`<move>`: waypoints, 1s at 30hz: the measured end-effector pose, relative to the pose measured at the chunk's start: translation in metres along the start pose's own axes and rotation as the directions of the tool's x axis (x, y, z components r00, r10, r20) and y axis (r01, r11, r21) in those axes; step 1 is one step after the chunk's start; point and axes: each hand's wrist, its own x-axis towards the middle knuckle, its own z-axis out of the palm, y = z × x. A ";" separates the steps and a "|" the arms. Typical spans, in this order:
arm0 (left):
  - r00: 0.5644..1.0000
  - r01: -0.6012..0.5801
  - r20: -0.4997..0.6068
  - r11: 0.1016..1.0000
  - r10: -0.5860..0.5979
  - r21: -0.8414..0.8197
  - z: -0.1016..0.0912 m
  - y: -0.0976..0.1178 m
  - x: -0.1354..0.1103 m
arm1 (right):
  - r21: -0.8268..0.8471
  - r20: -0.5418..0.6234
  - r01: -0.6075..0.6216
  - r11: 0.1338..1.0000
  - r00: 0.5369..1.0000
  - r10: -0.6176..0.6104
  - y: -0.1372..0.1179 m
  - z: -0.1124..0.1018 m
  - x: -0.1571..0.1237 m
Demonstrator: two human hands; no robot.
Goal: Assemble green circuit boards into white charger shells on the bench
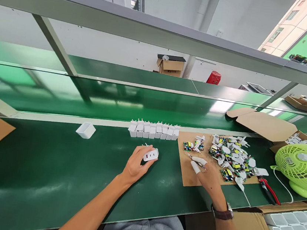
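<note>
In my left hand [139, 163] is a white USB charger [150, 155], its port face turned up toward me. My right hand [205, 173], with white covers on its fingertips, grips a pair of tweezers [189, 155] over the brown cardboard sheet [187, 177]. Just beyond the tweezers lie a couple of small circuit boards [188, 146]. A row of white charger housings [153, 130] stands behind my left hand. Off to the left, one white open casing [86, 130] rests on the green table.
A heap of circuit boards with white parts [233, 156] covers the cardboard's right side. Red-handled pliers [270, 191] and a green fan [301, 166] stand to the right. A box of white casings [293, 229] sits low at right. A metal frame [153, 27] crosses above the table.
</note>
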 end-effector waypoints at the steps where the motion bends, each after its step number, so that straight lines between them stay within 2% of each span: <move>1: 1.000 0.028 0.003 0.999 -0.028 -0.019 0.000 0.001 -0.001 | 0.009 0.033 0.045 0.999 0.998 -0.045 -0.012 0.005 0.004; 3: 0.987 0.160 0.000 0.983 -0.160 -0.088 0.000 0.002 -0.002 | 0.056 0.091 0.151 0.987 0.984 -0.156 -0.036 0.015 0.012; 5: 0.928 0.365 0.005 0.903 -0.374 -0.227 -0.001 0.002 -0.001 | 0.137 0.139 0.273 0.952 0.946 -0.292 -0.058 0.025 0.023; 7: 0.813 0.550 0.077 0.718 -0.577 -0.428 -0.002 0.001 0.002 | 0.218 0.174 0.348 0.912 0.905 -0.387 -0.077 0.034 0.034; 9: 0.689 0.644 0.204 0.460 -0.695 -0.611 -0.004 -0.001 0.007 | 0.296 0.218 0.358 0.886 0.878 -0.427 -0.090 0.044 0.043; 11: 0.588 0.664 0.310 0.228 -0.747 -0.712 -0.006 -0.002 0.013 | 0.376 0.270 0.348 0.859 0.845 -0.461 -0.098 0.055 0.048; 13: 0.528 0.659 0.379 0.086 -0.760 -0.747 -0.007 -0.003 0.018 | 0.446 0.298 0.351 0.823 0.809 -0.506 -0.101 0.066 0.050; 17: 0.475 0.687 0.491 -0.041 -0.731 -0.726 -0.007 -0.001 0.022 | 0.469 0.168 0.428 0.772 0.815 -0.554 -0.101 0.085 0.047; 19: 0.436 0.720 0.541 -0.081 -0.719 -0.689 -0.004 0.000 0.022 | 0.453 0.121 0.508 0.733 0.779 -0.615 -0.099 0.088 0.045; 21: 0.387 0.790 0.591 -0.077 -0.708 -0.609 -0.001 0.002 0.021 | 0.463 0.119 0.562 0.685 0.727 -0.676 -0.096 0.089 0.043; 23: 0.359 0.871 0.604 0.023 -0.712 -0.491 0.000 0.003 0.018 | 0.479 0.118 0.574 0.664 0.708 -0.697 -0.092 0.088 0.042; 24: 0.381 0.890 0.571 0.122 -0.727 -0.439 0.000 0.004 0.016 | 0.480 0.110 0.570 0.666 0.714 -0.691 -0.090 0.088 0.042; 25: 0.436 0.884 0.510 0.247 -0.741 -0.397 0.000 0.004 0.014 | 0.476 0.103 0.565 0.674 0.726 -0.680 -0.088 0.088 0.041; 27: 0.591 0.805 0.353 0.497 -0.725 -0.325 -0.003 0.004 0.011 | 0.450 0.092 0.561 0.695 0.745 -0.661 -0.083 0.089 0.039; 28: 0.648 0.761 0.293 0.579 -0.703 -0.294 -0.004 0.003 0.010 | 0.429 0.087 0.561 0.708 0.755 -0.650 -0.081 0.090 0.038; 29: 0.677 0.736 0.258 0.622 -0.690 -0.269 -0.005 0.003 0.009 | 0.405 0.085 0.561 0.722 0.763 -0.640 -0.080 0.092 0.038; 30: 0.678 0.734 0.252 0.630 -0.690 -0.251 -0.006 0.002 0.008 | 0.380 0.092 0.552 0.742 0.776 -0.624 -0.079 0.093 0.037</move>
